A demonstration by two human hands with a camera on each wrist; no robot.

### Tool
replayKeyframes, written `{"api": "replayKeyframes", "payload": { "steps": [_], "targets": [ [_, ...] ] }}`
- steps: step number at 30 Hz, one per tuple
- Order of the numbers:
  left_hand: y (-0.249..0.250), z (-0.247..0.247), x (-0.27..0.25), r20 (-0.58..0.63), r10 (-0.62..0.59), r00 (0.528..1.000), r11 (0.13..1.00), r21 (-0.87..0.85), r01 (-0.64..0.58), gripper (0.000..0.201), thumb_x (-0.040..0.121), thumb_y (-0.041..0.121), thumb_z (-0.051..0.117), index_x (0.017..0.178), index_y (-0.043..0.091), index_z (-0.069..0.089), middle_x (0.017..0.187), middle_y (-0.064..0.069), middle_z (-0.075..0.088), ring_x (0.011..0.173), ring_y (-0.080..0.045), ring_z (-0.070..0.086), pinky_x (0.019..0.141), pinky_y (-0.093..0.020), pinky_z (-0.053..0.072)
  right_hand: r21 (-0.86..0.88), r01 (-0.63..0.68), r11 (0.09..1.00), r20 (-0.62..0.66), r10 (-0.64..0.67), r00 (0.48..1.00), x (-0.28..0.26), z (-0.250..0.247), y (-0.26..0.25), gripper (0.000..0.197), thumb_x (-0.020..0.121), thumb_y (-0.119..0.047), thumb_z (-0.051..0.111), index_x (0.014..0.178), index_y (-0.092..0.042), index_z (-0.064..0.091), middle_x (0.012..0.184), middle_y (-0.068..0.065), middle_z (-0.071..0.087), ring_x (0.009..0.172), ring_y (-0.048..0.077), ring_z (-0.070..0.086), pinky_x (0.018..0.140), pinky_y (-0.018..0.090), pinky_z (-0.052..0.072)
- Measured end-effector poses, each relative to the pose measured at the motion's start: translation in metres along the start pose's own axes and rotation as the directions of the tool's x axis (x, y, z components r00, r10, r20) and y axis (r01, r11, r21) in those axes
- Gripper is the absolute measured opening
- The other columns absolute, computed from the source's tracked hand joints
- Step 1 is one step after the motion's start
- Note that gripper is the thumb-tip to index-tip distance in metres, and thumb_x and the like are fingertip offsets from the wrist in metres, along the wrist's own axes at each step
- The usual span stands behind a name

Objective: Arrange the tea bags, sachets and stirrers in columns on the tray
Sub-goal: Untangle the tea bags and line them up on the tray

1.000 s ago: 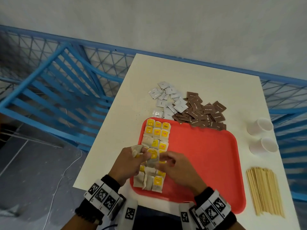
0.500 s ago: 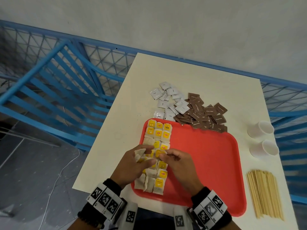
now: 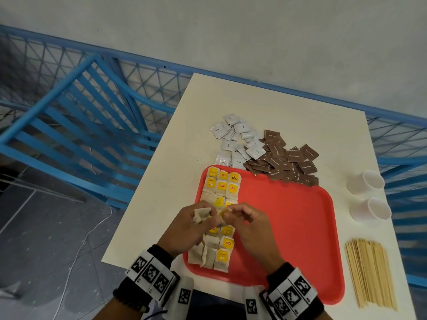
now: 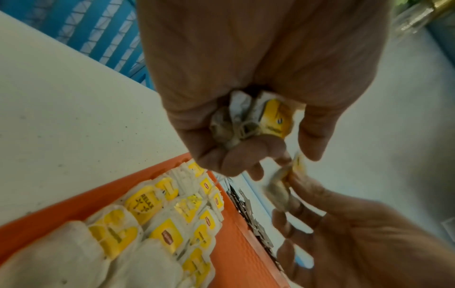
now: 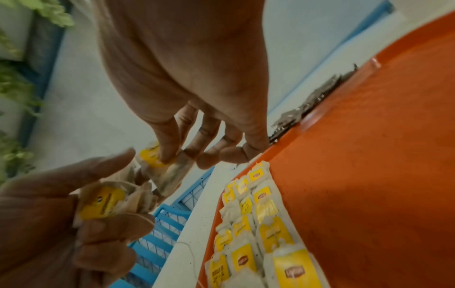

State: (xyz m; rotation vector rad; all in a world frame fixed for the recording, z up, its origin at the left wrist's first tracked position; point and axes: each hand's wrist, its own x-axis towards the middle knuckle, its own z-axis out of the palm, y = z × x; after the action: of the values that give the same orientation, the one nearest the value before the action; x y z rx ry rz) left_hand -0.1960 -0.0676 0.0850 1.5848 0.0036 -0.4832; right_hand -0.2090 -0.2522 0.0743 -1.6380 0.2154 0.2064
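My left hand (image 3: 189, 225) held a small crumpled bunch of tea bags (image 4: 256, 118), fingers curled round them, above the near part of the red tray (image 3: 288, 227). My right hand (image 3: 245, 224) pinched a single tea bag (image 5: 160, 167) between thumb and fingertips, just beside the left. Below them, tea bags in columns (image 3: 219, 197) lay along the tray's left side. The white sachets (image 3: 235, 142) and brown sachets (image 3: 284, 160) sat heaped on the table (image 3: 161, 192) beyond the tray's far edge, the wooden stirrers (image 3: 369, 273) to its right, near two paper cups (image 3: 369, 195).
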Motion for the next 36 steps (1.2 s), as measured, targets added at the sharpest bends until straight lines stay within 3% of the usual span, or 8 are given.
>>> {"api": "replayKeyframes", "payload": {
  "steps": [6,11,16,21,24,30,33,36],
  "targets": [
    [0.0,-0.001,-0.001,0.005,0.098,0.995,0.995,-0.002,-0.098,0.032,0.079,0.041,0.077,0.09,0.013,0.066,0.075,0.005,0.062,0.058,-0.009,0.053,0.05,-0.019,0.043,-0.21,0.157,0.965,-0.077,-0.176,0.981,0.0,0.0,-0.008,0.008,0.085,-0.016,0.076,0.088,-0.023,0.075,0.091,-0.008,0.071,0.083,0.012,0.065,0.068,0.024,0.047],
    [0.005,-0.001,-0.001,-0.08,0.193,0.978,0.981,0.036,-0.191,0.027,0.081,0.04,0.076,0.093,0.017,0.07,0.091,0.003,0.067,0.08,-0.007,0.064,0.07,-0.018,0.048,-0.054,0.178,0.983,-0.083,-0.182,0.98,0.0,-0.003,-0.024,0.008,0.086,-0.011,0.074,0.09,-0.018,0.075,0.089,-0.001,0.075,0.081,0.012,0.067,0.067,0.018,0.047],
    [0.023,-0.004,0.0,-0.128,0.246,0.961,0.968,-0.02,-0.25,0.036,0.081,0.049,0.067,0.082,0.013,0.066,0.08,-0.004,0.06,0.06,-0.005,0.054,0.057,-0.02,0.043,0.09,0.196,0.977,-0.079,-0.189,0.979,0.0,-0.012,-0.044,0.005,0.086,-0.018,0.074,0.091,-0.018,0.075,0.093,0.01,0.075,0.086,0.022,0.067,0.081,0.033,0.052],
    [0.045,0.0,0.003,-0.151,0.311,0.938,0.947,-0.032,-0.319,0.043,0.081,0.047,0.068,0.117,0.023,0.069,0.098,0.003,0.066,0.076,-0.004,0.061,0.062,-0.013,0.047,0.196,0.159,0.968,-0.076,-0.147,0.986,0.0,-0.01,-0.058,0.004,0.083,-0.019,0.073,0.086,-0.019,0.076,0.084,0.0,0.072,0.075,0.005,0.058,0.07,0.019,0.046],
    [0.046,0.004,0.007,-0.149,0.361,0.921,0.931,0.11,-0.347,0.029,0.084,0.04,0.072,0.103,0.019,0.074,0.098,0.006,0.068,0.089,-0.009,0.066,0.074,-0.017,0.048,0.186,0.147,0.971,-0.039,-0.142,0.989,0.002,-0.006,-0.059,0.008,0.083,-0.018,0.073,0.089,-0.015,0.075,0.085,0.0,0.073,0.075,0.004,0.06,0.069,0.018,0.048],
    [0.049,0.0,0.018,-0.202,0.25,0.947,0.967,0.001,-0.255,0.011,0.09,0.011,0.068,0.088,0.0,0.071,0.069,0.006,0.067,0.052,0.0,0.054,0.051,-0.011,0.042,-0.035,0.131,0.991,0.046,-0.13,0.99,0.019,-0.001,-0.062,0.005,0.085,-0.014,0.076,0.087,-0.019,0.076,0.084,0.007,0.075,0.076,0.017,0.065,0.072,0.034,0.054],
    [0.045,-0.009,0.018,-0.302,0.156,0.94,0.983,-0.048,-0.178,0.016,0.091,0.016,0.068,0.094,0.001,0.072,0.082,-0.007,0.07,0.055,-0.002,0.056,0.048,-0.013,0.042,-0.087,0.071,0.994,-0.049,-0.076,0.996,0.042,-0.009,-0.054,0.002,0.086,-0.007,0.074,0.087,-0.005,0.074,0.076,0.006,0.073,0.064,0.006,0.063,0.061,0.02,0.052],
    [0.03,-0.021,0.013,-0.368,0.0,0.93,0.994,-0.105,-0.041,0.015,0.094,0.02,0.066,0.09,0.008,0.072,0.079,-0.003,0.07,0.048,-0.006,0.048,0.043,-0.023,0.04,-0.206,-0.114,0.972,-0.112,0.093,0.989,0.064,-0.013,-0.018,0.007,0.086,-0.008,0.074,0.083,-0.001,0.071,0.068,0.003,0.068,0.058,0.007,0.058,0.054,0.018,0.046]
  ]
}}
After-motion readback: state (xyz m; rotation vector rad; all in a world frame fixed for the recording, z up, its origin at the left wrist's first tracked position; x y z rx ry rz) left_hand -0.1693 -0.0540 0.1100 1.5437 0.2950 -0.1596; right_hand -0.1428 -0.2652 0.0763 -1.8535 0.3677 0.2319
